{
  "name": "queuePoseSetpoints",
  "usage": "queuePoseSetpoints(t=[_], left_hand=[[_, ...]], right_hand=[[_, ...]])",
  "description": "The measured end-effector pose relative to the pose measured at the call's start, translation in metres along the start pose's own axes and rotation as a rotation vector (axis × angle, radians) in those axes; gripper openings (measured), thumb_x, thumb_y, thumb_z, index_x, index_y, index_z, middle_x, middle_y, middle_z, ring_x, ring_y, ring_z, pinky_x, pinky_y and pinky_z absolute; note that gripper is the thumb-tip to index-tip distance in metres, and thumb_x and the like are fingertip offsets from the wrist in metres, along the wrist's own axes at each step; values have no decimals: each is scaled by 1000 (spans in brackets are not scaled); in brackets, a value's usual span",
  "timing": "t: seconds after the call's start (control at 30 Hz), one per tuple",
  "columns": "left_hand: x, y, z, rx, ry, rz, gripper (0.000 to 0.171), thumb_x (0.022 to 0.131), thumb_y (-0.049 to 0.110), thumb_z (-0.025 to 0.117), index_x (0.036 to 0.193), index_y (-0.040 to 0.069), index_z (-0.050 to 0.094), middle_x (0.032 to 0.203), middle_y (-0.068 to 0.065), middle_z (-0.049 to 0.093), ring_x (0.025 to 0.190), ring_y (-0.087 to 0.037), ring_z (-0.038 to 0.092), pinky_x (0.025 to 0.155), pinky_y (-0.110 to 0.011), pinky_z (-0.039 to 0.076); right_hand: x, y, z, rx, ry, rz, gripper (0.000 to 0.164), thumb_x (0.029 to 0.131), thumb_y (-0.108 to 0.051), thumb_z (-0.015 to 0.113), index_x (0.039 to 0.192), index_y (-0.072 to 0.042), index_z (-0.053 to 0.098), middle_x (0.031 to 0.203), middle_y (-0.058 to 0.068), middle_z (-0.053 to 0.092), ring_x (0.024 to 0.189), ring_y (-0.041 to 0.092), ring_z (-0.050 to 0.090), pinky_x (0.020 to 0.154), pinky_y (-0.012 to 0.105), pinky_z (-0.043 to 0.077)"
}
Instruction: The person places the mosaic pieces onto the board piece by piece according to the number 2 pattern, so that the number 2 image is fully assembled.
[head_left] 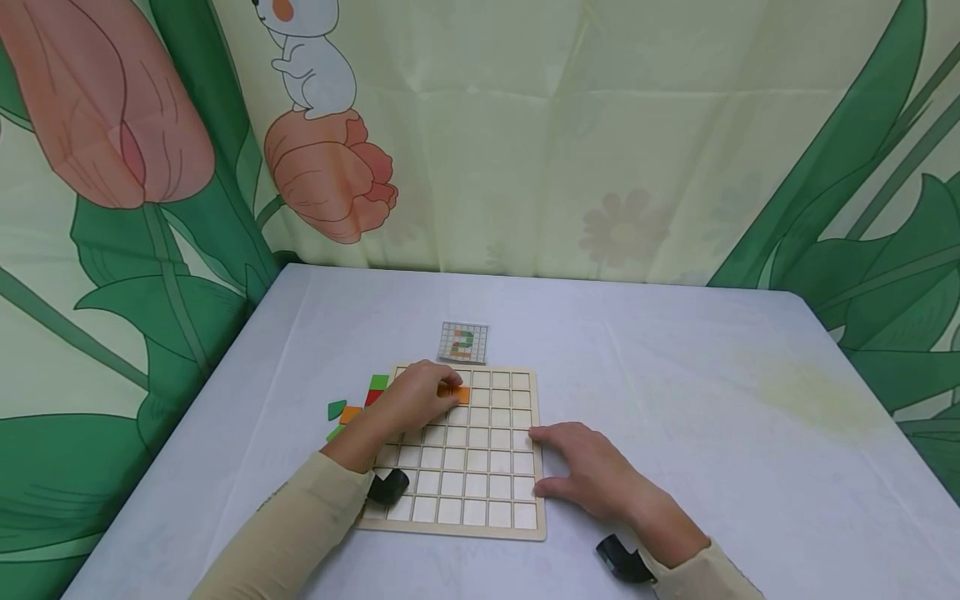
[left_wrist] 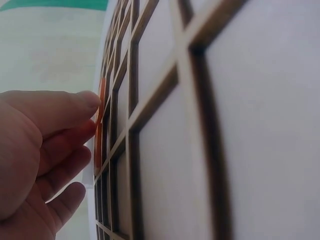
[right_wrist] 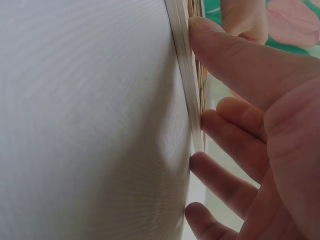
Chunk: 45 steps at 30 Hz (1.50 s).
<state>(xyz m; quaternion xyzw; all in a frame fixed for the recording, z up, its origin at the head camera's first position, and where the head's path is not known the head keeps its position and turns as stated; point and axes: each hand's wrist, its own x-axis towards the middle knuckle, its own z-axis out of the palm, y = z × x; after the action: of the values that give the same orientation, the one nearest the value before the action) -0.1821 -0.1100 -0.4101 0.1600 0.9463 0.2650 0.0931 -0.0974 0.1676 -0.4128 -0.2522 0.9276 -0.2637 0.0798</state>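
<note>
A wooden grid board [head_left: 467, 532] with square cells lies on the table. My left hand [head_left: 420, 396] reaches over its upper left part, thumb and fingers pinching an orange tile [left_wrist: 103, 95] at the grid. Orange [head_left: 463, 395] shows just right of the fingertips in the head view, in an upper row; the fingers hide part of it. My right hand [head_left: 588, 467] rests at the board's right edge, fingers spread. In the right wrist view its thumb [right_wrist: 210, 37] and fingertips touch the board's side [right_wrist: 186, 70].
Left of the board lie loose tiles: a light green square [head_left: 379, 382], a red one [head_left: 372, 397], an orange one [head_left: 350, 414] and a dark green rounded piece [head_left: 337, 410]. A small gridded pattern card [head_left: 463, 342] sits behind the board. A printed curtain [head_left: 525, 167] hangs beyond the table.
</note>
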Motion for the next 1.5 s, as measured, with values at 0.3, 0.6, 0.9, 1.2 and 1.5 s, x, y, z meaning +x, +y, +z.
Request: queuePoseSetpoints(t=[0.3, 0.6, 0.9, 1.2, 1.5], left_hand=[[-3, -1, -4, -37, 19, -5, 23, 91, 16, 74, 113, 10, 74, 110, 0, 68, 110, -23, 56, 95, -39, 49], [-15, -10, -17, -69, 46, 20, 29, 92, 15, 74, 119, 6, 71, 119, -5, 67, 121, -29, 55, 93, -43, 50], [-28, -28, -36, -55, 89, -18, 33, 93, 17, 73, 123, 5, 69, 122, -9, 66, 124, -35, 53, 99, -49, 47], [-42, -43, -50, -58, 94, -87, 36, 93, 17, 73, 126, 4, 67, 131, -16, 62, 127, -38, 49, 99, -52, 46], [-52, -60, -58, -104, 77, -213, 39, 93, 20, 71, 131, 8, 65, 138, -17, 56, 127, -36, 46, 101, -53, 45]], right_hand=[[0, 0, -1, 5, 3, -2, 61, 82, -27, 83, 134, -4, 60, 133, 10, 61, 126, 34, 52, 104, 52, 40], [-1, 1, 0, 11, 4, -7, 61, 83, -29, 82, 135, -6, 60, 134, 9, 60, 127, 33, 52, 104, 52, 40], [-1, 2, -1, 14, 3, -19, 61, 83, -30, 82, 134, -6, 60, 133, 9, 61, 126, 33, 52, 103, 52, 41], [0, 1, 0, 6, 7, -10, 61, 83, -30, 82, 134, -6, 60, 133, 8, 61, 126, 32, 52, 104, 51, 41], [-1, 1, 0, 14, 0, -3, 61, 82, -30, 82, 134, -7, 60, 133, 8, 61, 126, 33, 52, 104, 52, 40]])
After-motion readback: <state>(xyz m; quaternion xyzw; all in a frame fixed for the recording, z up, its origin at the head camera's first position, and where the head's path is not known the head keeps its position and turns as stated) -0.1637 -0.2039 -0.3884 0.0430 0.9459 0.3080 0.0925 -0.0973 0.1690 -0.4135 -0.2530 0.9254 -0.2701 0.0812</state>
